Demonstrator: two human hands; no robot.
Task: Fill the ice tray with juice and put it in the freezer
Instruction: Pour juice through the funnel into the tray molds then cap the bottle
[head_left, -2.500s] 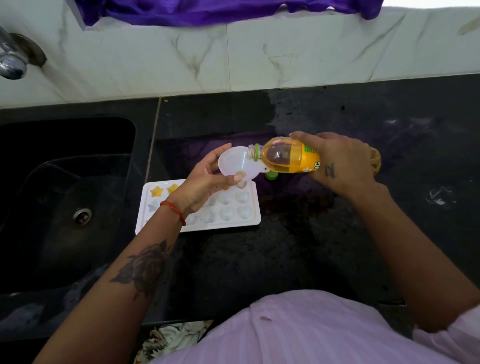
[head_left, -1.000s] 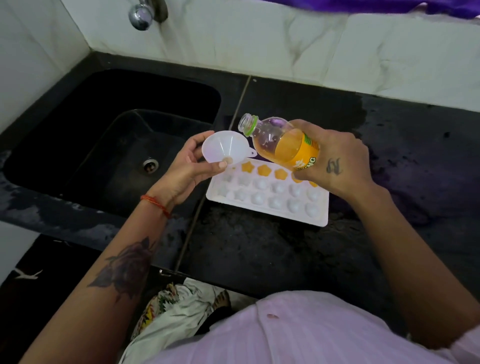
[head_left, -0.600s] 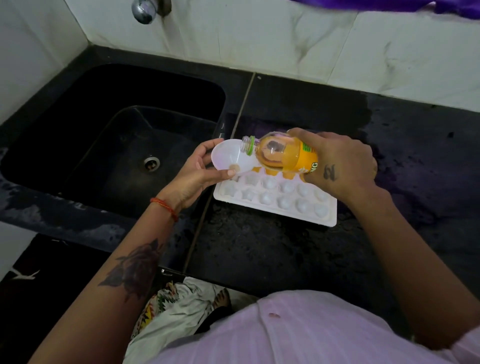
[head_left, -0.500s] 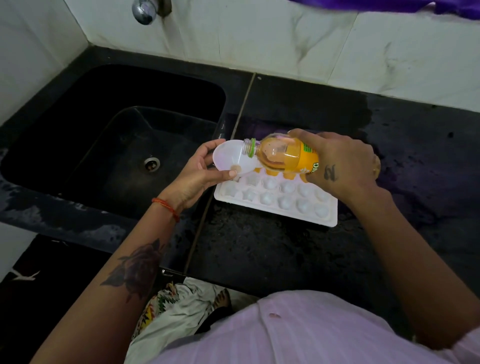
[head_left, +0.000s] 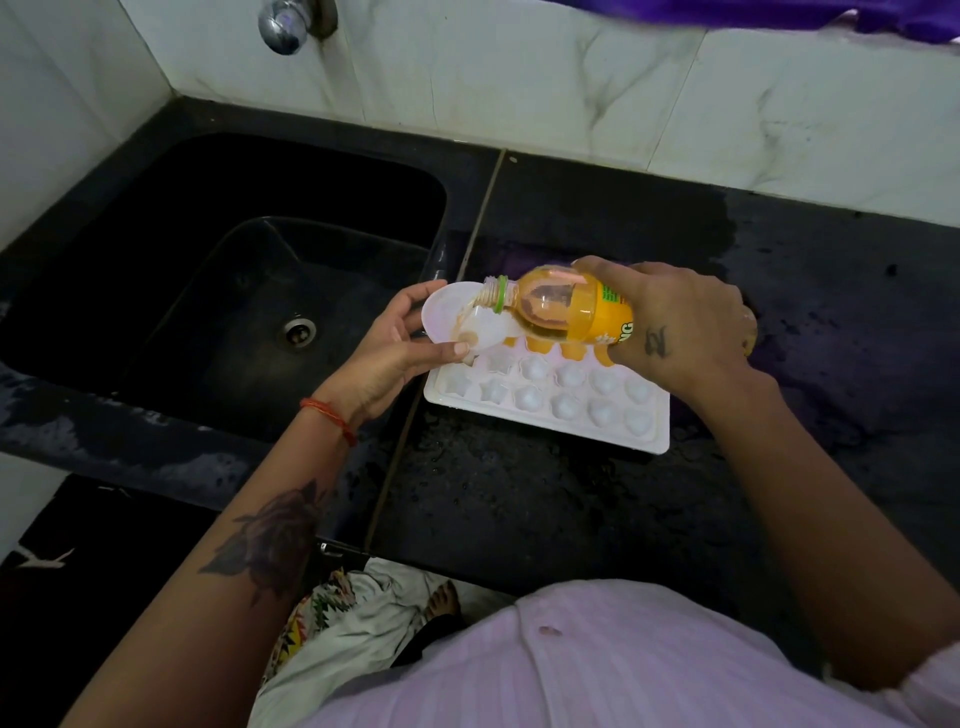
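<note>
A white ice tray (head_left: 644, 439) lies on the black counter, right of the sink. Its back row holds orange juice; the nearer rows of moulds look white. My left hand (head_left: 387, 358) holds a white funnel (head_left: 452, 314) over the tray's back left corner. My right hand (head_left: 680, 322) grips an orange juice bottle (head_left: 566, 309), tipped on its side with the open mouth inside the funnel. Juice runs into the funnel's bowl.
A deep black sink (head_left: 249, 291) with a metal drain lies to the left, a steel tap (head_left: 283, 23) above it. The wet black counter (head_left: 519, 509) stretches right. White marble tiles line the back wall, with purple cloth (head_left: 779, 13) hanging at the top.
The bottle was tipped from mouth-up to lying sideways, its mouth moving into the funnel. Juice now flows into the funnel. The funnel shifted slightly over the tray's back corner.
</note>
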